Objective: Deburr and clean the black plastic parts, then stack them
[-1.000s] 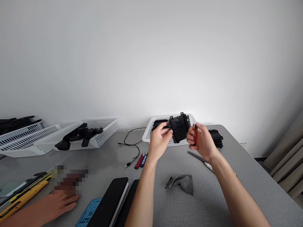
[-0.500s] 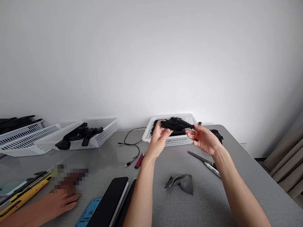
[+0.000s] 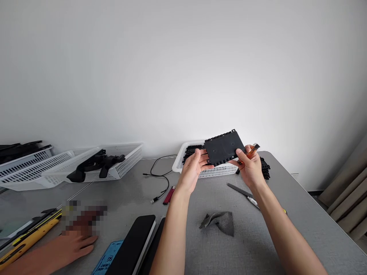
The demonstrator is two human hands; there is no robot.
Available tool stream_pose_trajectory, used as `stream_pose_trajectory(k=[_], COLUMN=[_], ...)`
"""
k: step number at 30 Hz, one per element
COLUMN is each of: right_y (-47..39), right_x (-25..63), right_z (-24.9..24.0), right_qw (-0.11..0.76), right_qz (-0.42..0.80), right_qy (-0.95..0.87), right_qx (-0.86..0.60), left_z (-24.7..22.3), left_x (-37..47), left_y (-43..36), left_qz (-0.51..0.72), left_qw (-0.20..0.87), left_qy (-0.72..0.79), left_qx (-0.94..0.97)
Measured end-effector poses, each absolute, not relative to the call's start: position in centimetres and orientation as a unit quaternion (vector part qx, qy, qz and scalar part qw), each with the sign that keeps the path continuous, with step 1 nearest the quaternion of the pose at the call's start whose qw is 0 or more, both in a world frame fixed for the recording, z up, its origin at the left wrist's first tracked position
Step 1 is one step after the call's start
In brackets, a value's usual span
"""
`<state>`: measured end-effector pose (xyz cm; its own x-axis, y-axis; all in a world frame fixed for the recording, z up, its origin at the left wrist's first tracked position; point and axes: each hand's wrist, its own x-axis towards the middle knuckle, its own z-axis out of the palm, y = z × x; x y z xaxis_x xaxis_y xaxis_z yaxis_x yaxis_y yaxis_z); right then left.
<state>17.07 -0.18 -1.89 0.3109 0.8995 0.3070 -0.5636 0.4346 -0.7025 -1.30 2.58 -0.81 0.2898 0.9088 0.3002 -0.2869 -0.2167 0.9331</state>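
Note:
In front of me, a flat black plastic plate with toothed long edges and small holes is held up at a tilt, its smooth face towards me. My left hand supports its left end, thumb up and fingers behind it. At the lower right corner my right hand pinches the plate between thumb and fingers. The same right hand also keeps an orange lighter, metal end up, among its fingers. Behind the plate stands a white basket of similar black toothed parts, partly hidden.
More black toothed parts lie right of the basket. Nearer are a file, a white marker, a grey cloth, a red lighter and a black cable. Another person's hand rests at left.
The black plate has turned from nearly edge-on to showing its smooth face. My right hand has moved right and its thumb now presses on the plate; the orange lighter has tilted upward.

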Motion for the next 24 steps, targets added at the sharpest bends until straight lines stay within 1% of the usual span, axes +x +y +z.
stream_pose_trajectory(k=[3, 6, 8, 12, 14, 16, 17, 21, 22, 24], right_y=[0.0, 0.3, 0.1, -1.5, -2.6, -3.4, -3.6, -3.0, -2.7, -2.3], right_x=[16.4, 16.3, 16.6, 17.3, 17.4, 17.2, 17.0, 15.9, 15.7, 15.3], right_z=[-2.3, -2.7, -2.7, -2.0, -1.3, -0.7, -0.5, -0.6, -0.8, -1.1], right_qw=[0.778, 0.761, 0.739, 0.679, 0.653, 0.629, 0.613, 0.501, 0.475, 0.447], right_qz=[0.422, 0.372, 0.327, 0.184, 0.169, 0.226, 0.282, 0.566, 0.612, 0.66], right_qy=[-0.388, -0.434, -0.464, -0.491, -0.5, -0.526, -0.54, -0.527, -0.513, -0.498], right_qx=[-0.257, -0.307, -0.364, -0.514, -0.544, -0.527, -0.504, -0.388, -0.368, -0.343], left_z=[-0.5, -0.6, -0.7, -0.9, -0.8, -0.8, -0.8, -1.0, -1.0, -1.1], left_x=[-0.8, -0.6, -0.7, -0.8, -0.8, -0.7, -0.7, -0.6, -0.6, -0.6], left_y=[1.9, 1.7, 1.9, 2.3, 2.3, 2.2, 2.2, 2.2, 2.2, 2.1], left_qz=[0.525, 0.551, 0.566, 0.579, 0.578, 0.573, 0.572, 0.566, 0.563, 0.553], left_qw=[0.53, 0.511, 0.502, 0.478, 0.474, 0.474, 0.474, 0.47, 0.469, 0.466], left_qy=[0.286, 0.297, 0.299, 0.296, 0.294, 0.293, 0.293, 0.285, 0.28, 0.273], left_qx=[0.601, 0.589, 0.582, 0.59, 0.596, 0.6, 0.602, 0.615, 0.62, 0.634])
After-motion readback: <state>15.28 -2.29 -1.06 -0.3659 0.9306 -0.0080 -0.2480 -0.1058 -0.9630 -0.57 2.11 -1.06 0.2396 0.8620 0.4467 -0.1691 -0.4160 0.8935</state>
